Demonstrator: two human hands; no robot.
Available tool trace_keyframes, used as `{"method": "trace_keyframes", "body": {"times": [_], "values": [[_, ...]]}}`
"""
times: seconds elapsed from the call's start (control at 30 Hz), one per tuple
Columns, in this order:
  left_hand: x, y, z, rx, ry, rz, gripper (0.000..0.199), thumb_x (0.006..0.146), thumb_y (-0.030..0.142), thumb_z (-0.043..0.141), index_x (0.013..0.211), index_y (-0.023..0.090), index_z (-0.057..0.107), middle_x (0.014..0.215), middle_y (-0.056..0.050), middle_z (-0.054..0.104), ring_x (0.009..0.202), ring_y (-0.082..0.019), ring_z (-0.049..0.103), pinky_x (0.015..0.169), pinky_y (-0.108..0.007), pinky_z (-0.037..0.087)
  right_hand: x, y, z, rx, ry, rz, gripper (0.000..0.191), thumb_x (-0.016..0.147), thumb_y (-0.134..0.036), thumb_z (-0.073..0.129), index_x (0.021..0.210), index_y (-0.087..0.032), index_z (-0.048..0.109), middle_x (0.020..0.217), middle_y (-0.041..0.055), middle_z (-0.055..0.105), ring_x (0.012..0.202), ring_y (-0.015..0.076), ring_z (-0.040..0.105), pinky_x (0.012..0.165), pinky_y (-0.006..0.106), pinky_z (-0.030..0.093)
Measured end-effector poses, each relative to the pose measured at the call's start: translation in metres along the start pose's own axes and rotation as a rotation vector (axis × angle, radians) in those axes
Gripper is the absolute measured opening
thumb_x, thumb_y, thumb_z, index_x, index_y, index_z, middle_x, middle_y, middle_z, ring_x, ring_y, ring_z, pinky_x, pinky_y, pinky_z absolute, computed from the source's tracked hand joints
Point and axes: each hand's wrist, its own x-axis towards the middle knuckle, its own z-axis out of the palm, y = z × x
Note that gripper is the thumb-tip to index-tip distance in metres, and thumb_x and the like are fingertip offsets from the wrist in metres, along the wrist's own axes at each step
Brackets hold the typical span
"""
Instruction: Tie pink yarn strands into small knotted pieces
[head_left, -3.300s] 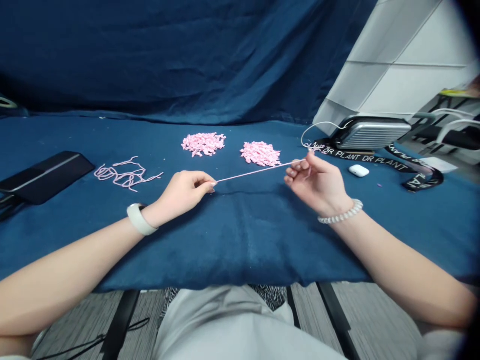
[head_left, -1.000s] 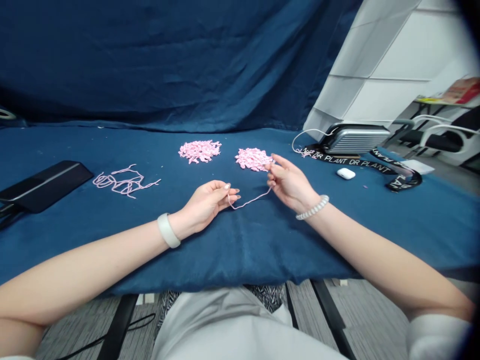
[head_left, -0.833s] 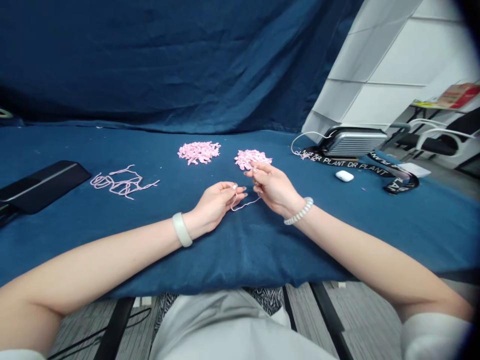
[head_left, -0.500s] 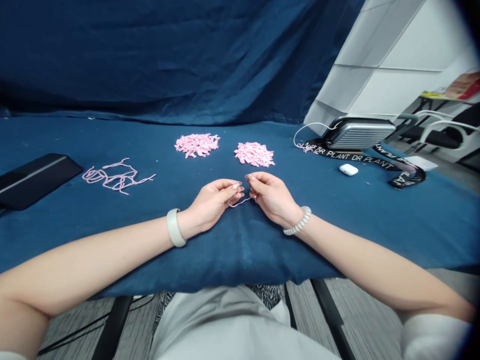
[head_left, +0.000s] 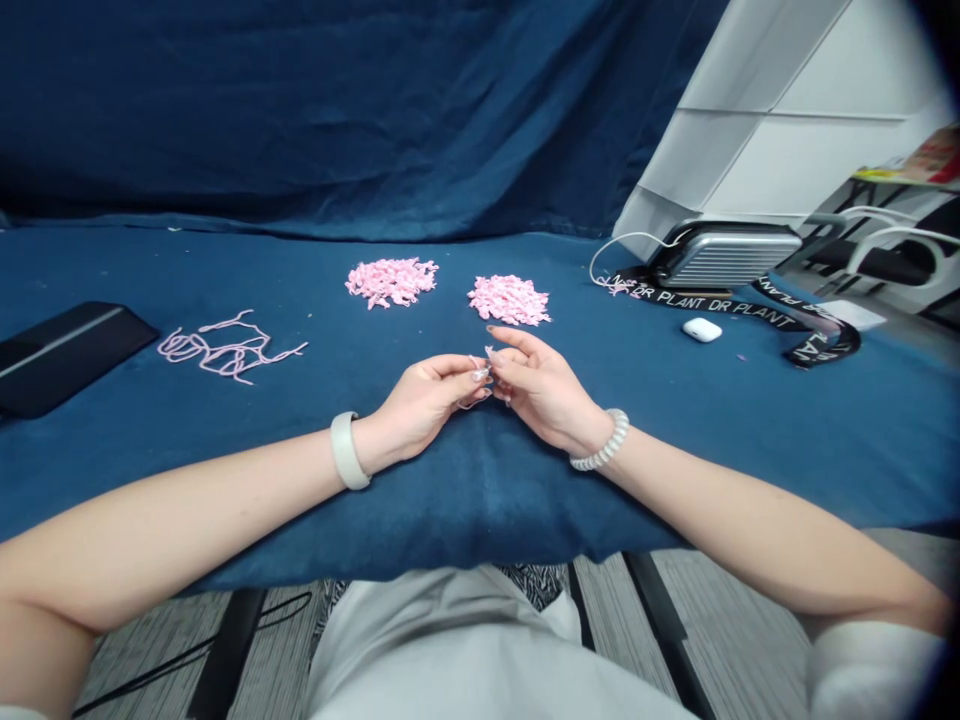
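A short length of pink yarn [head_left: 474, 403] loops between my two hands over the front of the blue cloth. My left hand [head_left: 437, 398] pinches it between thumb and fingers. Fingertip to fingertip with it, my right hand [head_left: 541, 388] grips the yarn between thumb and a finger, its index finger raised and stretched out. A small pale tip of yarn pokes up at the right fingertips. Beyond the hands lie two heaps of small pink yarn pieces, a left heap [head_left: 391, 282] and a right heap [head_left: 510, 299]. Whether there is a knot is hidden by the fingers.
Loose pink yarn strands [head_left: 232, 348] lie on the left, beside a black flat object [head_left: 71, 355]. At the right are a silver ribbed case [head_left: 731, 256], a black lettered lanyard [head_left: 697, 300] and a white earbud case [head_left: 702, 330]. Blue cloth [head_left: 300, 530] covers the table.
My hands have come together, fingertips now meeting. The right index finger has lifted and straightened, and a yarn tip now shows above the right thumb. The view has shifted slightly.
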Motion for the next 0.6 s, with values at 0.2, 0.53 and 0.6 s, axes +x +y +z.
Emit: {"method": "trace_keyframes", "body": {"times": [0.2, 0.53, 0.6], "values": [[-0.0012, -0.0041, -0.0018, 0.058, 0.009, 0.048, 0.022, 0.066, 0.021, 0.075, 0.086, 0.015, 0.071, 0.078, -0.003, 0.067, 0.067, -0.009, 0.057, 0.066, -0.024, 0.043, -0.0021, 0.0016, 0.0024, -0.023, 0.005, 0.098, 0.049, 0.061, -0.018, 0.076, 0.105, -0.018, 0.054, 0.066, -0.0027, 0.065, 0.055, 0.0100, 0.057, 0.054, 0.023, 0.041], [-0.0038, -0.0005, 0.0007, 0.117, -0.049, 0.015, 0.023, 0.067, 0.023, 0.075, 0.087, 0.012, 0.072, 0.082, -0.008, 0.071, 0.071, -0.014, 0.061, 0.073, -0.029, 0.047, -0.0034, -0.0056, 0.0035, 0.003, -0.107, 0.271, 0.051, 0.064, -0.013, 0.073, 0.110, -0.015, 0.052, 0.069, -0.0004, 0.065, 0.057, 0.0093, 0.059, 0.054, 0.021, 0.046], [-0.0040, -0.0003, 0.0002, 0.143, -0.051, 0.011, 0.021, 0.065, 0.023, 0.076, 0.082, 0.012, 0.072, 0.079, -0.007, 0.071, 0.069, -0.014, 0.062, 0.072, -0.029, 0.047, -0.0047, -0.0060, 0.0028, -0.019, -0.122, 0.284, 0.053, 0.064, -0.013, 0.073, 0.112, -0.015, 0.052, 0.068, -0.0005, 0.064, 0.057, 0.0094, 0.060, 0.052, 0.020, 0.045]]}}
